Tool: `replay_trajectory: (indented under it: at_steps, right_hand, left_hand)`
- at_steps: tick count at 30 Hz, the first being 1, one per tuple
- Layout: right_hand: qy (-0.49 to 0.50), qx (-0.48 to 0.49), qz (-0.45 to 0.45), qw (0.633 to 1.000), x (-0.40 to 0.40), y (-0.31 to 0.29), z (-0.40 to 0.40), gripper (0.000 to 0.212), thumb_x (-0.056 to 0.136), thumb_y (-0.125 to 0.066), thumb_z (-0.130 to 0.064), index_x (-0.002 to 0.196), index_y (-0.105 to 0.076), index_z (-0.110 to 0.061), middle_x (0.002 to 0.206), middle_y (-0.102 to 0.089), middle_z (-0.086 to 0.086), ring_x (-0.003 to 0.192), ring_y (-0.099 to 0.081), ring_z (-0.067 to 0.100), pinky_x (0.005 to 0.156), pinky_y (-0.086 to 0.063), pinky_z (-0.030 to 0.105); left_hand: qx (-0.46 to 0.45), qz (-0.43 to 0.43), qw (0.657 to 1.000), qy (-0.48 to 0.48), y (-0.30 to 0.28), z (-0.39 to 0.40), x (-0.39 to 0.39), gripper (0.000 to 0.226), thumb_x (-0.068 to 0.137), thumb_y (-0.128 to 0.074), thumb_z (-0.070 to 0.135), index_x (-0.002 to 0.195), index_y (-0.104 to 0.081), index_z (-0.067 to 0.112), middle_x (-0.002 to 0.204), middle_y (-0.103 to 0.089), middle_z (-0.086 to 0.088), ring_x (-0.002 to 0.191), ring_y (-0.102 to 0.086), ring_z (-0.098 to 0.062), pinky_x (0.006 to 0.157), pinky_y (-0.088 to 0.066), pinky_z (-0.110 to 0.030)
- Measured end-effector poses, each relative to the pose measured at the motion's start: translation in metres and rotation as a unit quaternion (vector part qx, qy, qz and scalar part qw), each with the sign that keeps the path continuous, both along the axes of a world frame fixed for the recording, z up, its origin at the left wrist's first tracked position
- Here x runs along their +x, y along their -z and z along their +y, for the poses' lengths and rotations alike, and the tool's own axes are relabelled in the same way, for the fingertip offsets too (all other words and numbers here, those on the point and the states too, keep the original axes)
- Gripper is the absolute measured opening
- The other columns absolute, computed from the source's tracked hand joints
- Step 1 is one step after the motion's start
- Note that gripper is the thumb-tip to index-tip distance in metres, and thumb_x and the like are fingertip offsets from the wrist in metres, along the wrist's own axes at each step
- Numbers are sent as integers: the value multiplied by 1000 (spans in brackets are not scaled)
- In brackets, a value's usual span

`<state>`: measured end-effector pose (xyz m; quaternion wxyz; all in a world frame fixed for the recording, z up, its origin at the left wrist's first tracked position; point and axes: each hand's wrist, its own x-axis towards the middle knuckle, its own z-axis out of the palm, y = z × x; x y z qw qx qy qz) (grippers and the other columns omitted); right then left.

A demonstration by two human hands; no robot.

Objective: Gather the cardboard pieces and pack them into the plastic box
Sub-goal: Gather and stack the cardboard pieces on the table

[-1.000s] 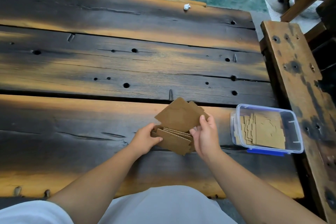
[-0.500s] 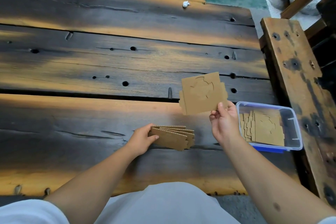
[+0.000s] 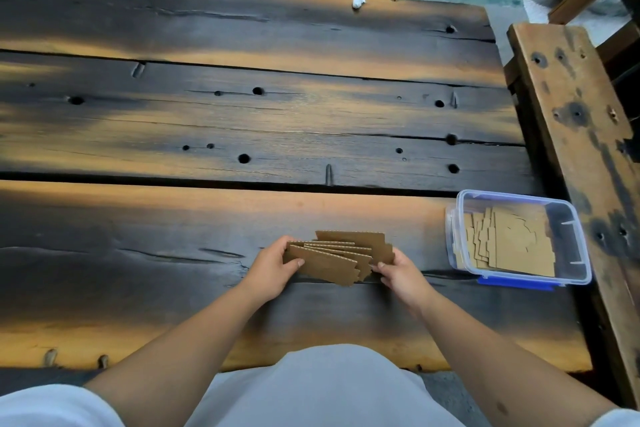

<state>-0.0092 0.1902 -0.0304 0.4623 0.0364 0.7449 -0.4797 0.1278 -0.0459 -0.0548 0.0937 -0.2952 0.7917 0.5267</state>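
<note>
Back from beside the plastic box [image 3: 519, 239], the right hand [image 3: 398, 276] joins the left hand [image 3: 273, 267]; both grips clamp the fanned corrugated cardboard pieces [image 3: 337, 258], left of that box, on the charred plank tabletop [image 3: 207, 121].

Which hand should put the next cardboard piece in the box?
Probably the right hand: it touches the fanned brown cardboard stack on the side nearer the clear blue-latched plastic box. The left hand steadies the far end.
</note>
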Motion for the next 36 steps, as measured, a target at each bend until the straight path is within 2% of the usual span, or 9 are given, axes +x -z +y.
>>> replay_trajectory:
  at_steps: [4,9,15,19,23,27,29,32,36]
  right_hand:
    - [-92,17,47,995,1,2,-2,38,96,-46,0,117,-56,-30,110,-66,-10,104,-59,9,78,-42,18]
    - [-111,6,81,991,1,2,-14,32,91,-50,8,113,-66,-11,115,-69,8,110,-60,22,96,-46,34]
    - [-142,0,80,987,-3,-1,-13,35,89,-50,14,107,-68,-10,112,-69,7,106,-62,20,80,-47,11]
    - [-167,4,96,981,1,2,-21,40,88,-44,19,112,-67,-3,117,-68,12,114,-60,26,101,-47,38]
    - [-239,60,132,960,7,2,-27,48,92,-49,0,137,-44,-15,131,-59,6,123,-53,26,105,-41,38]
    - [-216,54,141,965,16,-9,-26,93,82,-66,-8,143,-7,-47,129,-52,-1,93,-65,23,75,-55,33]
    - [-231,39,180,955,19,-13,-23,99,79,-69,-16,140,-2,-56,137,-48,-2,95,-65,20,80,-55,38]
    - [-276,70,251,925,23,-15,-19,94,79,-71,-41,144,-4,-50,150,-39,-5,125,-50,19,102,-46,44]
    - [-260,122,312,906,31,-9,-23,71,83,-67,-48,140,-26,-36,141,-48,-5,116,-55,16,95,-51,39]
  left_hand:
    - [1,-11,1000,-29,1,0,-3,24,84,-70,18,87,-53,36,84,-62,15,78,-57,-1,64,-40,-13]
    - [9,-12,1000,-24,4,-4,-3,30,80,-72,14,75,-52,35,63,-62,18,59,-54,7,54,-37,-9]
    - [30,-7,999,-43,6,-3,-1,36,80,-73,15,97,-53,39,100,-64,4,90,-59,-15,81,-48,-25]
    - [52,6,997,-63,4,-2,-2,37,76,-75,14,90,-48,35,98,-66,-6,88,-60,-22,83,-52,-42]
    - [41,-5,999,-36,0,-4,-3,55,78,-75,16,114,-49,48,107,-58,14,90,-58,-16,86,-49,-29]
    - [34,-11,999,-33,3,-2,-3,23,82,-71,11,84,-59,31,91,-69,11,90,-65,-20,84,-52,-34]
    - [37,-8,999,-38,2,-2,-1,25,83,-70,12,86,-60,35,95,-69,14,92,-65,-14,86,-51,-32]
    - [34,-2,999,-37,-1,0,0,30,85,-68,13,91,-59,40,101,-68,16,97,-63,-7,87,-49,-26]
    - [19,-5,1000,-20,-6,1,1,29,86,-68,15,94,-58,42,100,-65,21,95,-59,2,79,-44,-15]
